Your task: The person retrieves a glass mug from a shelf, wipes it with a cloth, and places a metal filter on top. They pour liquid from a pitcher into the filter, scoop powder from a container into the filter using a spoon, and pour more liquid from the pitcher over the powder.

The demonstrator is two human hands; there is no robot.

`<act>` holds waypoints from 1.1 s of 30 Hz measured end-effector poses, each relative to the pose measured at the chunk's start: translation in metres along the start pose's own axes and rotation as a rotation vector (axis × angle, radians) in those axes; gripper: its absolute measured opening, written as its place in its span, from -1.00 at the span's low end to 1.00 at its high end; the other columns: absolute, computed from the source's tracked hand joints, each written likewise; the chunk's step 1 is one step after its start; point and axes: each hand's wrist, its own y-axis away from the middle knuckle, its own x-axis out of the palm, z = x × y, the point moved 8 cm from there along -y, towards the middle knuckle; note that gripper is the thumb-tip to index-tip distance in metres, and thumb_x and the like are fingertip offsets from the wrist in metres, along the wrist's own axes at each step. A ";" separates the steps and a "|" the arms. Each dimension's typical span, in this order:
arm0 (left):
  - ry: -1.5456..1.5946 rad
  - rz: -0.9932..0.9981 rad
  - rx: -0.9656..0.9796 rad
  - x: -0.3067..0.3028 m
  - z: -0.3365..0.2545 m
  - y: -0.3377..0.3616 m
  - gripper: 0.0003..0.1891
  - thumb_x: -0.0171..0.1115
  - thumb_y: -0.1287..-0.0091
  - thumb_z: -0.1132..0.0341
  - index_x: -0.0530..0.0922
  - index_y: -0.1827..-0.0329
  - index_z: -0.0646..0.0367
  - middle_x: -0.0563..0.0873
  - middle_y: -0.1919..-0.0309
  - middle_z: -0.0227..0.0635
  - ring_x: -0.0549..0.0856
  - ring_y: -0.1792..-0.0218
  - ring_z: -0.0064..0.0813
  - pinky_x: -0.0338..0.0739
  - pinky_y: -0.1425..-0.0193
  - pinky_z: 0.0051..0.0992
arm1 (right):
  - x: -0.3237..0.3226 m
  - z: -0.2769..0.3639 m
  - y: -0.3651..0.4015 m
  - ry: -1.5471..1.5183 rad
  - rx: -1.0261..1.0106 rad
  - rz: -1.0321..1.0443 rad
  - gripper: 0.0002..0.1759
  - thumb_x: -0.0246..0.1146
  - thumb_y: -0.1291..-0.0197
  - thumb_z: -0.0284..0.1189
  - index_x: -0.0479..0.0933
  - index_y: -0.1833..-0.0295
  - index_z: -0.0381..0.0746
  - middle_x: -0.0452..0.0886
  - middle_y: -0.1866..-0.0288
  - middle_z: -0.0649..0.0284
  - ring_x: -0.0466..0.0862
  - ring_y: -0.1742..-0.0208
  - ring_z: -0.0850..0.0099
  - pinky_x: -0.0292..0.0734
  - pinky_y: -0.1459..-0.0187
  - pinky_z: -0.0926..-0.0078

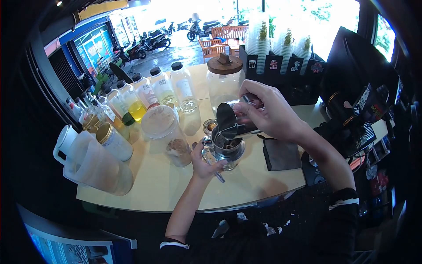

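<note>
A steel cup [227, 151] stands upright on the pale tabletop [154, 185], near its middle and close to the front edge. Something dark lies inside the cup; what it is cannot be told.

Directly above the cup, touching or almost touching its rim, is a small steel pitcher [229, 121]. It is tipped steeply, its open mouth facing down and to the person's left, its long axis slanting from the upper right down to the cup. The mouth sits over the cup's opening.

The right hand [269, 115] carries the pitcher. Its grip is clenched around the pitcher's body from above and behind, wrist bent, forearm running back to the lower right.

The left hand [203, 166] is the nearer one to the cup. It comes up from below, palm toward the cup, and its grip is closed around the cup's lower left side, thumb by the handle, fingers curled under the base.

Just left of the cup stands a clear lidded tub [165, 132] with brown contents. Behind is a glass jar with a wooden lid [224, 78], and a row of capped bottles [162, 88] curves off to the left. A dark folded cloth [281, 154] lies just to the right. A white jug [88, 163] stands at the far left edge.
</note>
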 end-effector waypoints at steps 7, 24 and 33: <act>0.003 -0.009 -0.015 0.000 -0.003 -0.001 -0.24 0.58 0.19 -0.06 0.56 -0.02 0.27 0.70 0.14 -0.27 0.66 0.05 -0.41 0.48 -0.13 -0.39 | -0.012 0.012 0.017 0.123 -0.053 0.028 -0.79 0.20 -0.29 -0.48 0.33 0.26 -0.38 0.53 0.43 0.09 0.73 0.28 0.42 0.52 0.38 0.49; -0.034 0.018 -0.023 0.001 0.003 -0.001 -0.24 0.56 0.20 -0.12 0.58 0.02 0.25 0.70 0.14 -0.29 0.63 0.07 -0.43 0.44 -0.09 -0.38 | -0.034 -0.012 0.022 0.043 0.107 -0.060 -0.81 0.15 -0.35 -0.49 0.33 0.25 -0.37 0.42 0.42 0.34 0.62 0.21 0.64 0.68 0.25 0.63; -0.005 0.063 -0.102 0.003 0.007 0.002 -0.14 0.58 0.20 -0.11 0.49 -0.11 0.28 0.66 0.03 -0.20 0.60 -0.09 -0.33 0.40 -0.24 -0.32 | -0.033 -0.023 0.019 0.038 0.105 -0.087 -0.81 0.14 -0.36 -0.50 0.32 0.26 -0.37 0.44 0.40 0.33 0.60 0.25 0.66 0.68 0.25 0.62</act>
